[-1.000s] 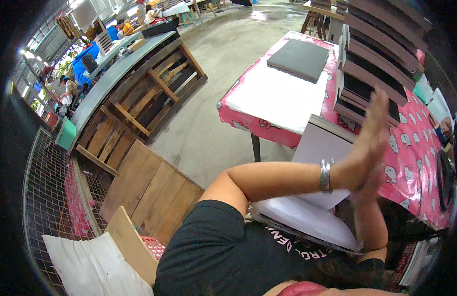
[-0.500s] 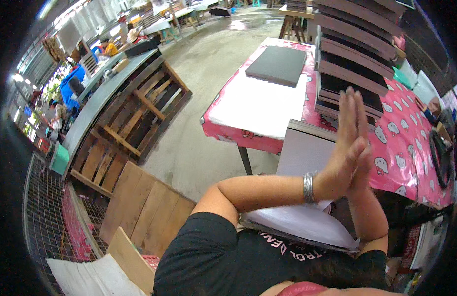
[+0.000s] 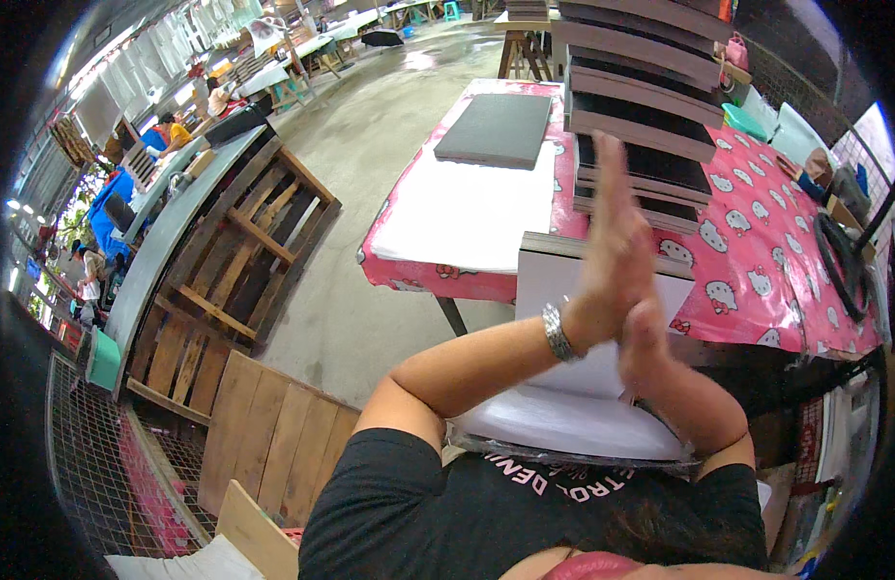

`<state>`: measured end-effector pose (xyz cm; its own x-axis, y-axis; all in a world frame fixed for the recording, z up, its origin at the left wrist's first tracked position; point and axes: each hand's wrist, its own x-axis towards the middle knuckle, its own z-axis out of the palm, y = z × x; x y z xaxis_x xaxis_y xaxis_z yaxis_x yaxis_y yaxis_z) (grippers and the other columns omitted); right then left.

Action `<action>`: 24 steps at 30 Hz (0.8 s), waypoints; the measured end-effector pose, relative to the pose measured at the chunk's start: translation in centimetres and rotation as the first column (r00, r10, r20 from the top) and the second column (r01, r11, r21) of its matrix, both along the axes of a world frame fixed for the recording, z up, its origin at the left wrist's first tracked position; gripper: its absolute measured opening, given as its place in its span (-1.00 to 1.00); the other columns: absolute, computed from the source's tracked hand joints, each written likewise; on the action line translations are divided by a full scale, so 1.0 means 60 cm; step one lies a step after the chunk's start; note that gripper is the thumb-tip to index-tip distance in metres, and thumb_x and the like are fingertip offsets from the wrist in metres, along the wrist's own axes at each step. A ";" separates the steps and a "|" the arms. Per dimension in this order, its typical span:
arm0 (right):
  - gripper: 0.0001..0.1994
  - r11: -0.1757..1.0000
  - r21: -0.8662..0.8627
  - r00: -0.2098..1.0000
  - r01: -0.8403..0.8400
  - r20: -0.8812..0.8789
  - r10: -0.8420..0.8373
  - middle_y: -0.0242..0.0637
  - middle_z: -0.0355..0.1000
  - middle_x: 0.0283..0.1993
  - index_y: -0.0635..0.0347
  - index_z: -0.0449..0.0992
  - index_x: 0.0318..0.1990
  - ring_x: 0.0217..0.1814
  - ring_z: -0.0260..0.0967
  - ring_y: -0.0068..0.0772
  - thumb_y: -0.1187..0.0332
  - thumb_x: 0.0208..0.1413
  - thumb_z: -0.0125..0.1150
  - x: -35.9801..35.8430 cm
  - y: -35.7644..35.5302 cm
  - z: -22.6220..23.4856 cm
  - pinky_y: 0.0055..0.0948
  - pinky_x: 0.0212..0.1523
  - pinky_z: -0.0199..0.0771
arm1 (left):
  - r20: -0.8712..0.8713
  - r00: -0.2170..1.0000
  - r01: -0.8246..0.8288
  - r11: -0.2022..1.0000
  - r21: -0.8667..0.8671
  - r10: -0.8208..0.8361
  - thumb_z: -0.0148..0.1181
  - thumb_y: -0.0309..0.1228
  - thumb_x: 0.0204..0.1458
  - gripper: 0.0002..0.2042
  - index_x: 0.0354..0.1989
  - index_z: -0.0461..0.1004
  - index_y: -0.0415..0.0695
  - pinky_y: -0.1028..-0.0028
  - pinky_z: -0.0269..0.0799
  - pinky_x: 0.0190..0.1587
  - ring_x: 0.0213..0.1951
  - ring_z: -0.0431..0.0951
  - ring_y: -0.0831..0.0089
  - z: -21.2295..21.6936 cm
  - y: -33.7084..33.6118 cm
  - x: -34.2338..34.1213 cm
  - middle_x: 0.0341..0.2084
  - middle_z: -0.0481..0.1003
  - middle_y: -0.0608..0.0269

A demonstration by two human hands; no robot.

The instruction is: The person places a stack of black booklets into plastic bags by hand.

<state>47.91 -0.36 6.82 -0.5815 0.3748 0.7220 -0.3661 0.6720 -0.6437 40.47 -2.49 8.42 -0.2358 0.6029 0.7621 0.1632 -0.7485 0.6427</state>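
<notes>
My left grip point(image 3: 616, 256) and right grip point(image 3: 647, 346) meet palm to palm, upright, before my chest. The left is flat, its fingers extended upward and holding nothing that I can see; the right is likewise flattened against it, its fingers largely hidden behind the left. A silver bracelet point(image 3: 557, 333) circles my left wrist. Directly behind both forearms, the pale grey board point(image 3: 547, 285) slopes from the front edge of the pink-clothed counter point(image 3: 737, 300) down to a white pad point(image 3: 573, 425), which lies against my black shirt point(image 3: 389, 503). Whether the board is single or layered, I cannot tell.

On the counter, just beyond my fingertips, rises a tall stack point(image 3: 650, 116) of dark slabs with paler edges. To its left, a dark grey panel point(image 3: 496, 130) lies flat on a white sheet point(image 3: 476, 217). To its right are a green tub point(image 3: 744, 121) and, nearer the edge, a black loop point(image 3: 839, 271).

Farther left, across the concrete floor point(image 3: 380, 174), a grey-topped counter point(image 3: 167, 237) stands above a slatted wooden frame point(image 3: 230, 266). A person in yellow point(image 3: 176, 133) is beyond it.
</notes>
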 end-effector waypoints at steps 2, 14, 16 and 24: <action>-0.10 0.996 -0.082 0.998 -0.043 0.041 0.046 -0.10 -0.29 0.39 0.20 -0.19 0.32 0.43 -0.43 -0.11 -0.37 0.01 -0.40 0.002 -0.022 0.010 -0.23 0.33 -0.43 | 0.347 0.924 0.210 0.972 -0.102 -0.163 -0.40 -0.03 0.17 -0.33 0.30 -0.35 -0.22 0.40 -0.41 0.30 0.34 -0.41 0.26 0.018 -0.005 -0.009 0.31 -0.36 0.02; -0.40 0.925 -0.341 0.976 -0.166 0.079 0.204 0.01 0.30 -0.02 0.43 0.27 0.04 0.06 0.26 -0.16 -0.05 0.18 -0.23 0.014 0.048 -0.017 -0.25 0.10 0.19 | -0.433 0.874 -0.255 0.967 -0.022 0.221 -0.15 -0.24 0.15 -0.59 0.08 0.29 -0.23 0.35 -0.17 0.28 0.29 -0.05 0.24 -0.011 0.031 -0.157 0.16 0.20 0.08; -0.46 0.891 -0.427 0.988 -0.154 -0.044 0.149 -0.11 0.45 -0.33 0.44 0.42 -0.15 -0.22 0.42 -0.27 0.01 0.21 -0.25 0.042 0.071 0.000 -0.33 -0.06 0.35 | -0.625 0.719 -0.456 0.885 -0.094 0.304 0.00 -0.32 0.07 -0.65 0.00 0.37 -0.21 0.32 -0.04 0.25 0.26 0.05 0.19 -0.042 0.037 -0.238 0.12 0.25 0.04; -0.57 0.920 -0.390 0.998 0.026 0.067 0.001 -0.30 0.40 -0.57 0.40 0.47 -0.26 -0.44 0.37 -0.51 0.15 0.23 -0.18 0.100 0.090 -0.014 -0.48 -0.26 0.34 | -0.861 0.484 -0.810 0.452 -0.374 0.154 0.11 -0.36 -0.06 -0.81 -0.30 0.54 -0.12 0.32 0.32 0.00 -0.04 0.40 0.19 -0.241 -0.025 -0.413 -0.18 0.47 0.09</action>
<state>53.89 5.04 6.00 -0.6153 0.6270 0.4779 -0.3084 0.3665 -0.8778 15.69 -4.00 -6.02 -0.3492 0.9060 0.2393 0.8985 0.2512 0.3601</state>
